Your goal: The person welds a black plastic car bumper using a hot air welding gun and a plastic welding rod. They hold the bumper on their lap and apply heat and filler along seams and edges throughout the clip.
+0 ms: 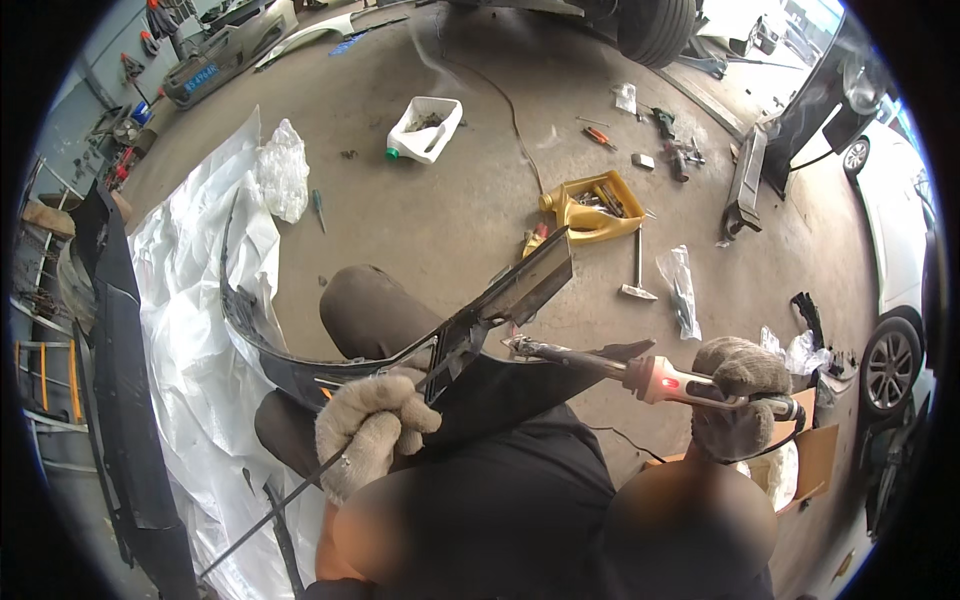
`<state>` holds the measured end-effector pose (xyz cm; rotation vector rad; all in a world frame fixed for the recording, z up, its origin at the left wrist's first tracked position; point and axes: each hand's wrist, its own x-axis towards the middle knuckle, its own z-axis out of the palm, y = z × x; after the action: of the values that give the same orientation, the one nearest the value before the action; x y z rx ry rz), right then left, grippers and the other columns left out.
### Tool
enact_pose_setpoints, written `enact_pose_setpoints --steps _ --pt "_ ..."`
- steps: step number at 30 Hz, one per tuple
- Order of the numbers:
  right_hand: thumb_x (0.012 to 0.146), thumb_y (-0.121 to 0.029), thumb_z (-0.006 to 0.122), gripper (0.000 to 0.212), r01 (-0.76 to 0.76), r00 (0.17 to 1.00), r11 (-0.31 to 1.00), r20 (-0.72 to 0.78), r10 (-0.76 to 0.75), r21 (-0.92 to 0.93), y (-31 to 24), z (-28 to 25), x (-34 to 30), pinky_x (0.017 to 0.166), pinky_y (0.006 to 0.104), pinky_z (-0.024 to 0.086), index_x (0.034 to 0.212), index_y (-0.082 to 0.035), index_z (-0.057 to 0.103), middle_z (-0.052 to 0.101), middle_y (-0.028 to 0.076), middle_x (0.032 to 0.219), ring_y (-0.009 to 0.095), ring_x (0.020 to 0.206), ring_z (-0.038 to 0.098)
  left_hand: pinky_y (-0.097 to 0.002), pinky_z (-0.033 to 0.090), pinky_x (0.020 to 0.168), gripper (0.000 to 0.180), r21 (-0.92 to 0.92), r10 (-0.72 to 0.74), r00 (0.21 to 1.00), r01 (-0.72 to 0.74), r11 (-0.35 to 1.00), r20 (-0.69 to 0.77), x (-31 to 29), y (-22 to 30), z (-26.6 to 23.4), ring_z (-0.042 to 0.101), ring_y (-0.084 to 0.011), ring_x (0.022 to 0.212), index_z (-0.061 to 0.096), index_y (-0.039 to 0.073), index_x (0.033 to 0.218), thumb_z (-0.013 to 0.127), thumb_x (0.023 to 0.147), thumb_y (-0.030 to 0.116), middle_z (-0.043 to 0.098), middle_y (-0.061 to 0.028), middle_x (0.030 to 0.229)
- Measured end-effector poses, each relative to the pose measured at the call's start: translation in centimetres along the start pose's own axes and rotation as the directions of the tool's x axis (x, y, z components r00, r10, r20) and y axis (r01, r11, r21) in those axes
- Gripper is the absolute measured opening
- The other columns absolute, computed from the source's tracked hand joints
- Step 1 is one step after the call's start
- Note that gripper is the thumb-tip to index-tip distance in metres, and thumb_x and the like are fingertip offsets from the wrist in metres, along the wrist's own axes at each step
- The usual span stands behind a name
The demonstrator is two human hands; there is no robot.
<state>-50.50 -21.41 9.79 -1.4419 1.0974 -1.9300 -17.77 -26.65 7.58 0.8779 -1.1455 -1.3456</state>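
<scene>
A long, curved black plastic car trim piece [465, 338] lies across my lap, with its frame-like end raised toward the middle. My left hand [372, 432], in a grey knitted glove, is closed around a thin black rod [262, 522] beside the trim. The rod runs from the lower left up through the fist. Gloved too, my right hand [742, 395] grips a soldering iron [660, 382] with a pale handle and a glowing red light. Its darkened tip points left, close to the raised end of the trim; whether they touch I cannot tell.
White plastic sheeting [190, 290] covers the floor at left, beside a long black panel [128, 390]. Ahead stand a cut yellow jug [603, 232] holding tools and a cut white jug [447, 140]. A hammer [638, 292], screwdriver [600, 138] and cardboard box [818, 455] lie right.
</scene>
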Motion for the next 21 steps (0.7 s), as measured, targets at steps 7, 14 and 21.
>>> enact_pose_setpoints --steps 7,14,21 --pt "0.082 -0.049 0.07 0.049 -0.209 0.976 0.978 0.057 0.209 -0.018 -0.8 0.2 -1.1 0.064 0.0406 0.047 0.088 -0.001 0.063 0.059 0.012 0.08 0.027 0.07 0.056 -0.0233 0.052 0.062 0.028 0.073 -0.021 0.997 0.016 0.997 0.073 0.6 0.9 -1.0 0.062 -0.0124 0.069 0.062 0.001 0.108 0.048 0.085 -0.007 0.069 -0.0203 0.095" --pt "0.084 -0.043 0.07 0.042 0.062 0.954 0.819 0.274 0.119 -0.571 0.7 -0.3 -1.5 0.062 0.039 0.047 0.084 -0.002 0.059 0.057 0.01 0.079 0.025 0.07 0.056 -0.0237 0.055 0.064 0.031 0.023 -0.009 0.997 0.008 1.0 0.074 0.8 0.2 -1.2 0.064 -0.0125 0.072 0.063 0.0 0.108 0.048 0.084 -0.012 0.07 -0.0212 0.094" --pt "0.082 -0.044 0.071 0.045 -0.006 0.955 0.824 0.241 0.172 -0.566 1.1 -0.6 -1.9 0.072 0.041 0.051 0.089 -0.001 0.062 0.06 0.012 0.088 0.026 0.08 0.059 -0.0235 0.055 0.063 0.028 -0.057 0.043 0.994 -0.038 0.998 0.096 1.0 -0.3 -1.7 0.065 -0.0129 0.071 0.066 -0.005 0.103 0.052 0.079 -0.013 0.07 -0.0208 0.094"
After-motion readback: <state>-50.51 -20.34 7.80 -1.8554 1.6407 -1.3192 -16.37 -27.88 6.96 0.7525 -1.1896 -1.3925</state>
